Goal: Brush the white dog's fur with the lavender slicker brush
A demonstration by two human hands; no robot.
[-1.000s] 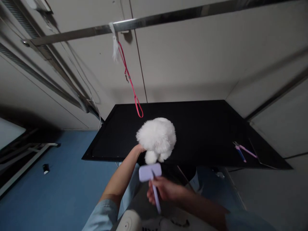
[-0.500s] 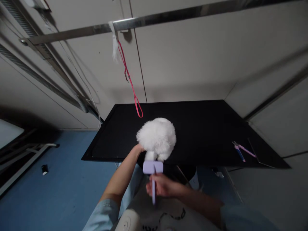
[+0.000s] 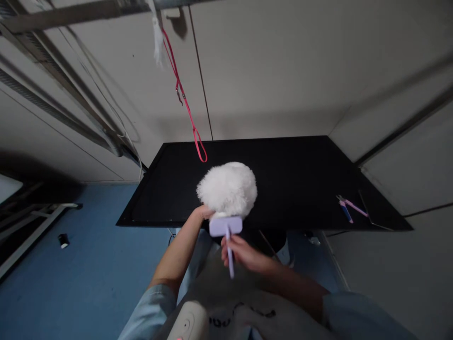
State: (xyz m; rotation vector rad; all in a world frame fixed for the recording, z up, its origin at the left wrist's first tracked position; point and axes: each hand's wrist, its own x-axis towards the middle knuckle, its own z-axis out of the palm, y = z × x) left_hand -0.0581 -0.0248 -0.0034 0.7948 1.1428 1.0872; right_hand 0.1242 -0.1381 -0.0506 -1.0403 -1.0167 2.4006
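Brush is up since half a sec ago: the lilac, flat-headed, T-shaped brush (image 3: 225, 227) has gone from below the near end of the white, fluffy, rounded furry bundle (image 3: 228, 189) to right over it, now hiding the small pale lump that showed there. View's tilted a bit too, so the metal bar (image 3: 71, 16) sits higher. OK, clock centred on the bundle: brush head at 6, overlapping the fur; can't tell how hard it presses, if at all. R hand (image 3: 239, 250) just past it, between 5 and 6, fingers wrapped round the handle, good grip. L hand (image 3: 204, 211) at 8, up against the bundle, fingertips tucked out of sight under the fur, so can't tell if they're gripping or just propping. Bundle itself is on the black rectangular table (image 3: 293, 184), by the near edge, toward the table's 7 o'clock side. Red-pink strap w/ a loop at its end (image 3: 194, 128) dangles at 11, apart from the fur. Out at approx 3: pliers-type clippers w/ one blue & one pink handle (image 3: 346, 213), well apart from both hands. Blue floor (image 3: 92, 264) shows lower L, 8ish.
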